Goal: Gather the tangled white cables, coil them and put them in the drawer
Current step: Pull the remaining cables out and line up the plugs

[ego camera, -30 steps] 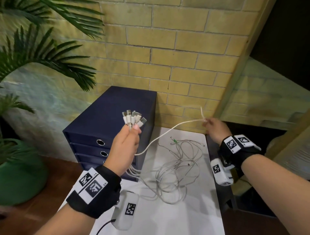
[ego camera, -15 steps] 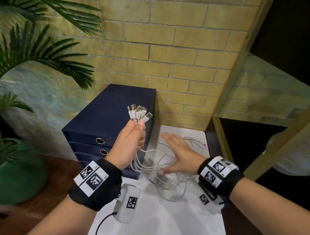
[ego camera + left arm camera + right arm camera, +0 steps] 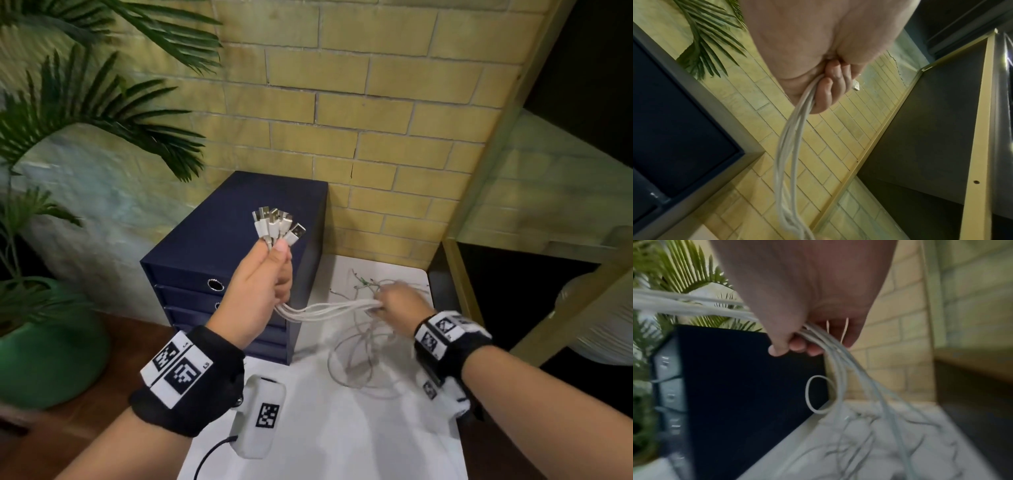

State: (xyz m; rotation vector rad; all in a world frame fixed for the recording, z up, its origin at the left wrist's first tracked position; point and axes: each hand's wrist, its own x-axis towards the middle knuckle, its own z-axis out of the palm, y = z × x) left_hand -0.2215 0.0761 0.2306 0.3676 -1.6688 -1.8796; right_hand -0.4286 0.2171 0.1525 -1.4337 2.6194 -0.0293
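Note:
My left hand (image 3: pixel 263 281) grips a bunch of white cables just below their USB plugs (image 3: pixel 279 226), which stick up above the fist. From the fist the white cables (image 3: pixel 329 308) run level to my right hand (image 3: pixel 394 303), whose fingers curl round the bundle. In the right wrist view the right hand (image 3: pixel 797 344) holds the strands, and the cables (image 3: pixel 840 369) fall in loops to the table. The left wrist view shows the left hand (image 3: pixel 826 91) with the cables (image 3: pixel 789 146) hanging from it. The navy drawer unit (image 3: pixel 233 246) stands behind my left hand, its drawers closed.
Loose cable loops (image 3: pixel 359 359) lie on the white table (image 3: pixel 342 438). A yellow brick wall (image 3: pixel 342 120) backs the table. A palm in a green pot (image 3: pixel 44 353) stands at left. A dark shelf with a wooden frame (image 3: pixel 479 192) borders the right.
My right hand went from flat over the cable pile to gripping the strands beside my left hand and drawing them rightward. The left hand has stayed raised with the plugs.

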